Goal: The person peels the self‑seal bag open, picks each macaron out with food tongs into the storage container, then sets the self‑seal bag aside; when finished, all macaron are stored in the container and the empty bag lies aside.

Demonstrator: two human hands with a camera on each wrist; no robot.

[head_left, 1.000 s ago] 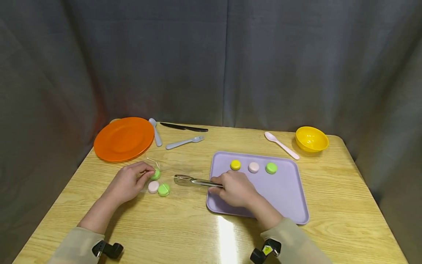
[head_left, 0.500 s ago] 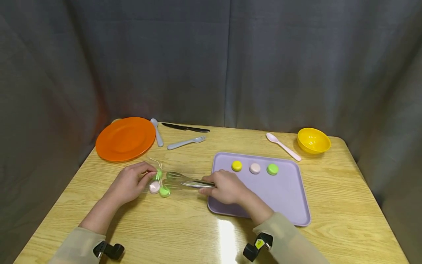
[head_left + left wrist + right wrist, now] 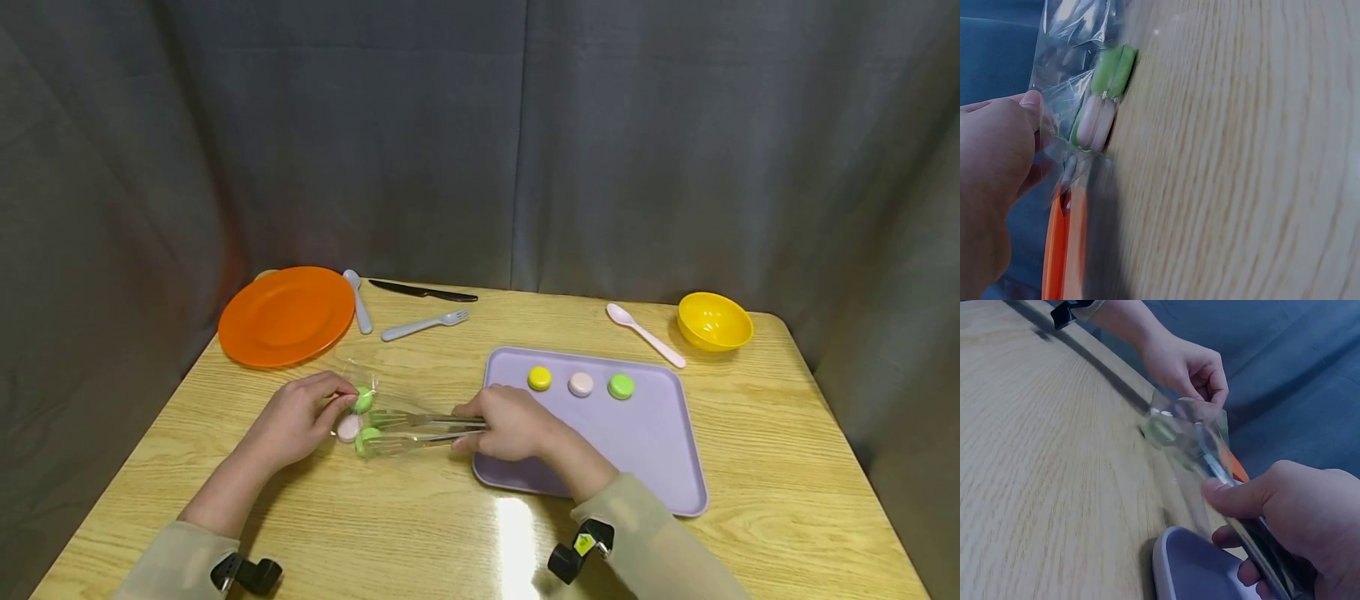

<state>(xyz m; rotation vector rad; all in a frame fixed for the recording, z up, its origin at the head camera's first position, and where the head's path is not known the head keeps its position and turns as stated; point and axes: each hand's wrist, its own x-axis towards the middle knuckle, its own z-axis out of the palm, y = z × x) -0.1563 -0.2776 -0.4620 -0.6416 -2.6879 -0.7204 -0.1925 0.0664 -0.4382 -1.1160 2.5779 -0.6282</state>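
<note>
The left hand (image 3: 296, 417), nearer the round green and pink macarons (image 3: 348, 428), pinches their clear plastic bag (image 3: 1065, 84); the right hand (image 3: 513, 423) grips parted silver metal tongs (image 3: 435, 419) pointing lengthwise into it.

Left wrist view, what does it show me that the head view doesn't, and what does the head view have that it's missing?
Only the left wrist view shows the bagged pink macaron edge-on, with the seam between its halves.

Only the head view shows the right hand gripping tongs, the purple tray with three macarons in a row, the yellow bowl, pink spoon, black knife and grey fork.

Both show the left hand pinching the clear bag, the orange plate and the wooden table.
</note>
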